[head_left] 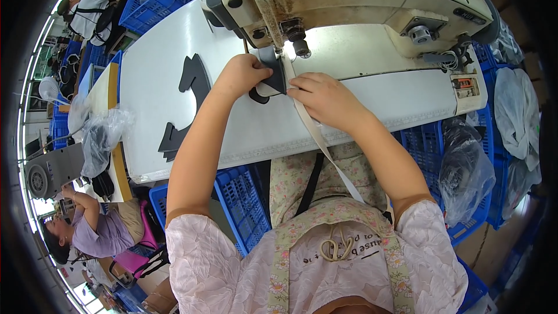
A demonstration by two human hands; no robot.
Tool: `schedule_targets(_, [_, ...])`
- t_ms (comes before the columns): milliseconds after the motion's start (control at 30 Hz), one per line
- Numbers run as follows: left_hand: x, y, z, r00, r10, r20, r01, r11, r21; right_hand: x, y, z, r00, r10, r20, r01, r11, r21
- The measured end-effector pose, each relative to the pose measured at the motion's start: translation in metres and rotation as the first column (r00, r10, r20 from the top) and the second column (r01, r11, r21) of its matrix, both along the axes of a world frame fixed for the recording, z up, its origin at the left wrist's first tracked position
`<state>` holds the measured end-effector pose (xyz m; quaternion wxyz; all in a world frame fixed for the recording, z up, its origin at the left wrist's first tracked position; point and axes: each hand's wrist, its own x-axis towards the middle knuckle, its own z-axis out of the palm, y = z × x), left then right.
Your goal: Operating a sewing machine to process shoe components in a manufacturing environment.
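Beneath the needle area of an industrial sewing machine [349,9] lies a dark grey flat cut piece [275,74]. My left hand [241,75] pinches this piece at its left side, thumb on top. A narrow cream tape [317,134] runs along the piece's right edge up to the presser foot and trails down over the table edge onto my lap. Close to the foot, my right hand [325,100] has its fingers closed on that tape beside the piece. Exactly where the needle meets the layers is hidden.
Left of my arm, a stack of dark grey curved cut pieces [196,90] lies on the white table [157,75]. Blue crates [241,203] stand below the table and around it. Plastic bags [468,168] hang at the right. Another person [104,224] sits at the far left.
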<state>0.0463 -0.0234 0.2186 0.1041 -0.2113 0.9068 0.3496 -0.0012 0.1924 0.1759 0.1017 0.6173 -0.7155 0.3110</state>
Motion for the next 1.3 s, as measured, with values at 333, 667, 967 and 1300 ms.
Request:
schedule_targets(333, [-0.016, -0.008, -0.005, 0.998, 0.048, -0.029, -0.047, 0.999, 0.013, 0.002, 0.003, 0.002, 0.999, 0.008, 0.044, -0.008, 1.000, -0.006])
schedule_targets(667, [-0.029, -0.020, -0.018, 0.986, 0.075, -0.150, -0.079, 0.997, -0.023, 0.005, 0.003, 0.003, 0.999, 0.017, 0.042, -0.017, 1.000, -0.015])
schedule_targets(967, [-0.038, -0.026, -0.017, 0.974, -0.084, -0.211, 0.034, 0.973, -0.228, 0.003, 0.004, 0.000, 1.000, 0.005, 0.006, -0.005, 1.000, -0.024])
schedule_targets(1300, [-0.052, -0.041, -0.034, 0.874, -0.111, -0.474, 0.030, 0.984, -0.176, 0.001, -0.002, -0.004, 0.999, -0.003, 0.035, 0.006, 0.997, -0.077])
